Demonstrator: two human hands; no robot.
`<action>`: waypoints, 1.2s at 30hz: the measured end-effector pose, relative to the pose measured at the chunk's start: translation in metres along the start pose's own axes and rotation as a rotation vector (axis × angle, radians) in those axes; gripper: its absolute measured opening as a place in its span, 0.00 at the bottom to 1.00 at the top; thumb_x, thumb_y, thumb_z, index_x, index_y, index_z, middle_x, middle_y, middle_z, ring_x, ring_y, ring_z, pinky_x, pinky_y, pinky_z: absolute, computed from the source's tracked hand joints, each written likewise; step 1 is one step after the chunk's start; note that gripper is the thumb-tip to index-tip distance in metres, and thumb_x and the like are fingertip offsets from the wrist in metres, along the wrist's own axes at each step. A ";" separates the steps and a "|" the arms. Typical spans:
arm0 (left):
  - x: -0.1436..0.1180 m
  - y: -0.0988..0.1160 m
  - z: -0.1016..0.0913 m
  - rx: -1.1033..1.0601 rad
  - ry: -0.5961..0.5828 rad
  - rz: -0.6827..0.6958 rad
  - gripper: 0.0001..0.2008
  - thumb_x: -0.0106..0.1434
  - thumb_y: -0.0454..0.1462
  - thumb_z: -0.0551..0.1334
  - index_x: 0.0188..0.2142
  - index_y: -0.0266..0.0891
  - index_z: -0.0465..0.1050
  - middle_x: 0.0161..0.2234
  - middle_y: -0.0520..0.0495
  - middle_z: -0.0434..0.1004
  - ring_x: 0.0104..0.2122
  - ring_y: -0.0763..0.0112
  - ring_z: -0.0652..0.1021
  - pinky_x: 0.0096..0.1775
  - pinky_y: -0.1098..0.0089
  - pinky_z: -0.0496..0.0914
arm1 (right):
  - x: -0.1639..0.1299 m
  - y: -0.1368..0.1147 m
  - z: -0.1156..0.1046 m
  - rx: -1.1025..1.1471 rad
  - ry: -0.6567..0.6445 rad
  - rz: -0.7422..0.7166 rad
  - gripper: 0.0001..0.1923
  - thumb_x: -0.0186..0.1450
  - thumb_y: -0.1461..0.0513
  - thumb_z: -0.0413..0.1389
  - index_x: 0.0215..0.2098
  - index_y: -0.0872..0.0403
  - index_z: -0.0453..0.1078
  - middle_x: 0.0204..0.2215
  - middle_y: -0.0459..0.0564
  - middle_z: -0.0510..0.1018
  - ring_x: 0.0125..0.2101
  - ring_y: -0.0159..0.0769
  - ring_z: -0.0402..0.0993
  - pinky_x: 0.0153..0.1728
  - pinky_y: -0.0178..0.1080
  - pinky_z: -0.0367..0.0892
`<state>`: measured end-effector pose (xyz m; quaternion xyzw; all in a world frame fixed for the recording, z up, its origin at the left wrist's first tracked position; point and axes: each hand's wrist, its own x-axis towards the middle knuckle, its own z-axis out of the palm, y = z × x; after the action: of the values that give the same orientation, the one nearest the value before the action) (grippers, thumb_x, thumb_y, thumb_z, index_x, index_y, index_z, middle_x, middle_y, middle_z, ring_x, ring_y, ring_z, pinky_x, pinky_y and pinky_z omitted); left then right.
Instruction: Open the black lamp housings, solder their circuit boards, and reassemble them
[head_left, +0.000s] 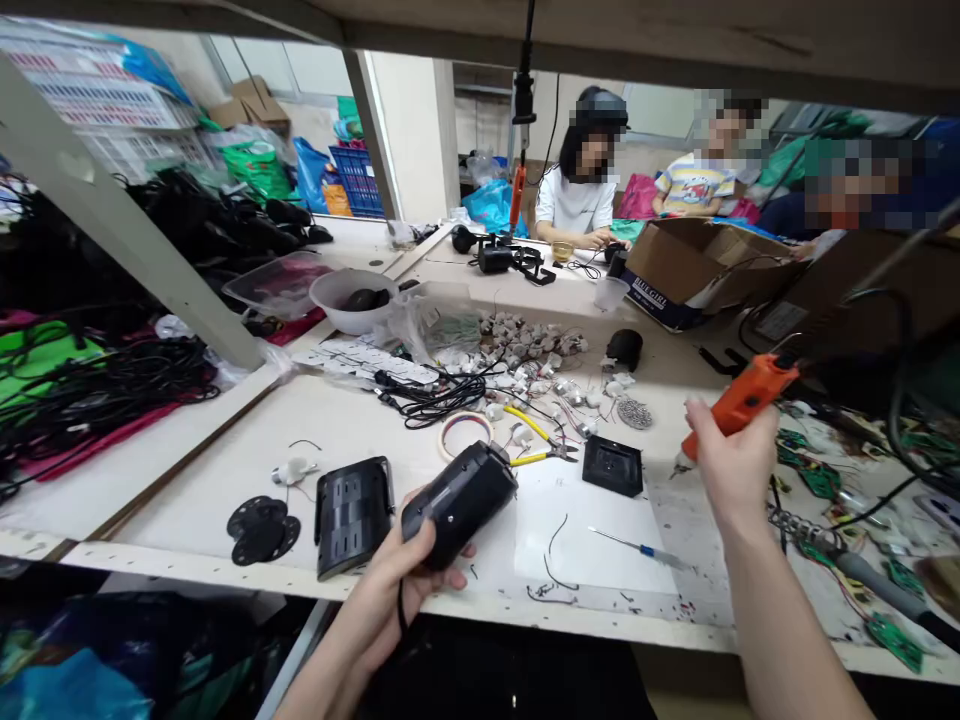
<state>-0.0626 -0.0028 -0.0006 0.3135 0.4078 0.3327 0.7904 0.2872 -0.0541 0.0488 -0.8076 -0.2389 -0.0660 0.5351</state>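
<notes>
Left hand (390,590) grips a black speaker body (459,503) from below, held just above the near edge of the surface (187,480), fingers wrapped under it. Right hand (731,465) is clenched round an orange powered screwdriver (739,400), tip pointing down-left, off the surface, w/ its cable running up and right. Betw. the hands: white sheet (600,540) w/ a small screwdriver (641,548) and loose wire bits on it, plus a square black grille (613,465) at its top edge. Just left of the speaker body lies a black ribbed housing (352,515), then black round pads (262,528). Behind: tape roll (465,432), yellow-handled pliers (540,445), tangle of black cable (435,395), heap of small white parts (525,355). Right side is cluttered w/ green circuit boards (817,478); details there hard to make out. Cardboard box (697,270) sits further back. Screwdriver tip is blurred; the speaker body's underside is hidden by the fingers. Three people sit at the far end.
</notes>
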 end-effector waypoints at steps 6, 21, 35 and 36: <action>0.001 0.004 0.005 -0.236 -0.058 -0.199 0.25 0.55 0.46 0.68 0.48 0.35 0.68 0.41 0.38 0.80 0.31 0.58 0.82 0.29 0.68 0.73 | -0.035 0.006 -0.027 -0.227 0.135 -0.194 0.36 0.58 0.45 0.61 0.56 0.58 0.66 0.43 0.64 0.72 0.52 0.64 0.65 0.51 0.59 0.64; 0.002 -0.013 -0.006 -0.150 -0.305 -0.384 0.32 0.63 0.59 0.56 0.35 0.29 0.76 0.24 0.41 0.79 0.19 0.67 0.79 0.17 0.77 0.69 | -0.142 -0.061 0.036 0.455 -1.024 -0.180 0.35 0.46 0.51 0.71 0.50 0.51 0.70 0.45 0.51 0.78 0.46 0.47 0.75 0.49 0.45 0.71; -0.046 0.009 -0.061 0.491 -0.461 -0.054 0.24 0.55 0.55 0.68 0.37 0.36 0.78 0.36 0.41 0.84 0.37 0.62 0.81 0.42 0.67 0.71 | -0.126 -0.045 0.032 0.869 -0.818 0.337 0.44 0.41 0.36 0.68 0.50 0.50 0.75 0.38 0.53 0.83 0.41 0.54 0.79 0.43 0.50 0.74; -0.054 0.010 -0.069 0.496 -0.440 -0.070 0.21 0.53 0.52 0.71 0.35 0.37 0.78 0.36 0.42 0.84 0.39 0.61 0.80 0.43 0.66 0.71 | -0.122 -0.042 0.035 0.899 -0.758 0.421 0.44 0.44 0.34 0.65 0.50 0.50 0.75 0.36 0.54 0.83 0.39 0.55 0.80 0.42 0.52 0.75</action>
<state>-0.1484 -0.0234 -0.0023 0.5463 0.3065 0.1201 0.7702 0.1554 -0.0481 0.0248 -0.5004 -0.2523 0.4390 0.7023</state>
